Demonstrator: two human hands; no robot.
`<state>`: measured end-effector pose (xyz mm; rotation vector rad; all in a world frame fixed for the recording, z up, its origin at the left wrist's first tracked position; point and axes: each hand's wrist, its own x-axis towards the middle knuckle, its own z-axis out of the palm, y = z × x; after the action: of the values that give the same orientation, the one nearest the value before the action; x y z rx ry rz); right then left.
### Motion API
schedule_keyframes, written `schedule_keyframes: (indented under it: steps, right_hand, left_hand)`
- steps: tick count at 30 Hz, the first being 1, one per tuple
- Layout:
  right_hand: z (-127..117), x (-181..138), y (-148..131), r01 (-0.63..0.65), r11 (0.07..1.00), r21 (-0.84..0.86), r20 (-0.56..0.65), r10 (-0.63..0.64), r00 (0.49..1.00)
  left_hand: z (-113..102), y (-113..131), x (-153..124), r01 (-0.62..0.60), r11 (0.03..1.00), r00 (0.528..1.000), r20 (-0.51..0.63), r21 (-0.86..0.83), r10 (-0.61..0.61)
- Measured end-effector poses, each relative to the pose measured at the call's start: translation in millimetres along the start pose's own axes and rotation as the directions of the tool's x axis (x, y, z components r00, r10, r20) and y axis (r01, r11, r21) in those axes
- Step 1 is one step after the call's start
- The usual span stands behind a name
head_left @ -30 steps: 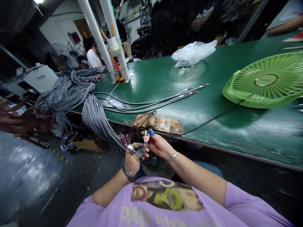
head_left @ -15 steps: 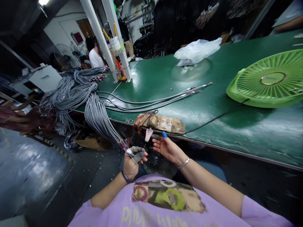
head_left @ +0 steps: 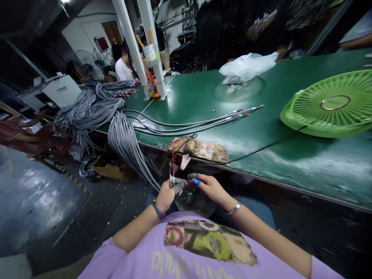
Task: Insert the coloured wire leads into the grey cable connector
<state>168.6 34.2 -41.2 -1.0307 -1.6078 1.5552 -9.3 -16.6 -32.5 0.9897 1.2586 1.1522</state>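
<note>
My left hand [head_left: 167,195], with grey covers on its fingers, is closed around the stripped ends of grey cables. Their thin coloured wires [head_left: 173,169] fan upward above the fingers. From there the grey cable bundle [head_left: 125,141] runs up and left over the bench edge. Close by on the right, my right hand [head_left: 209,187] has its thumb and forefinger pressed together, a blue band on the thumb and a grey cover on the finger. Anything in that pinch is too small to make out. Just beyond the hands, a wooden block [head_left: 207,150] with red and black leads sits at the bench edge.
Several loose cables [head_left: 188,125] lie across the green bench [head_left: 186,93]. At the right stands a green fan [head_left: 334,102], its cord trailing to the block. A plastic bag [head_left: 247,66] lies farther back. White posts [head_left: 154,50] rise from the bench; a person [head_left: 122,69] sits beyond.
My left hand has turned the cable ends so the wires point upward. My right hand has closed from spread fingers to a pinch and dropped slightly. The view has shifted a little.
</note>
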Motion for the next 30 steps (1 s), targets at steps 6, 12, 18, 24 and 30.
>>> schedule_keyframes:
  steps: [6,12,18,24,30]
  right_hand:
    - [2,-19,-9,0.011,0.997,-0.079,0.021,-0.010,1.000]
    - [4,-28,-20,-0.114,0.833,0.541,0.219,-0.009,0.976]
    - [4,-35,-31,-0.265,0.579,0.771,0.374,-0.076,0.924]
    - [5,-43,-34,-0.118,0.860,0.497,0.296,-0.041,0.954]
    - [15,-42,-38,-0.085,0.957,0.276,0.268,0.008,0.963]
  left_hand:
    - [2,-5,-5,0.031,1.000,0.999,0.031,-0.004,-0.031]
    - [-4,1,-17,0.020,0.999,1.000,0.004,-0.050,-0.020]
    - [-12,7,-25,0.004,0.995,1.000,0.006,-0.104,-0.003]
    - [-6,5,-25,-0.002,0.995,0.999,0.039,-0.103,0.006]
    - [0,8,-23,-0.034,0.995,0.999,0.006,-0.090,0.035]
